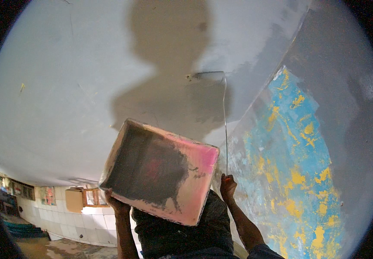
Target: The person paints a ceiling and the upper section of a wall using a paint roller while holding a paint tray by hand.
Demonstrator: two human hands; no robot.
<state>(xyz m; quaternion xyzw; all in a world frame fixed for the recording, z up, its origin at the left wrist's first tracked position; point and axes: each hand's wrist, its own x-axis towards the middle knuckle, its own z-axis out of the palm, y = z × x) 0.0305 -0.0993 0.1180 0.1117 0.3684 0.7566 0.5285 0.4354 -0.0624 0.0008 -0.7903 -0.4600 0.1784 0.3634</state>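
At the lower left corner of the paint tray (198,190), the left hand (116,203) grips the rim, some fingers hidden. Just right of the tray, the right hand (228,187) is curled round the bottom end of the paint roller (225,116), which rises past the tray's upper right corner to its roller head (209,75), above the tray. Dark grey paint (145,166) coats the tray's left part; a blue-and-yellow patch (296,172) lies well right of it.
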